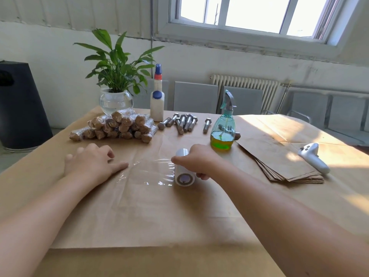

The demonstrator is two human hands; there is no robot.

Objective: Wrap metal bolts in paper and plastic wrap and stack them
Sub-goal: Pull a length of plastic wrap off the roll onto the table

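Observation:
My right hand (196, 161) grips a white roll of plastic wrap (184, 176) lying on the paper-covered table. A clear sheet of wrap (147, 172) stretches from the roll leftward across the paper. My left hand (93, 163) lies flat with the thumb pressing the sheet's left end. Behind it sits a stack of wrapped bolts (115, 126) in brown paper and plastic. Several bare metal bolts (182, 121) lie further back in the middle. A pile of brown paper sheets (283, 162) lies at the right.
A green spray bottle (223, 132) stands just behind my right hand. A white glue bottle (157, 100) and a potted plant in a glass bowl (116, 100) stand at the table's back. A white controller (313, 156) rests on the right.

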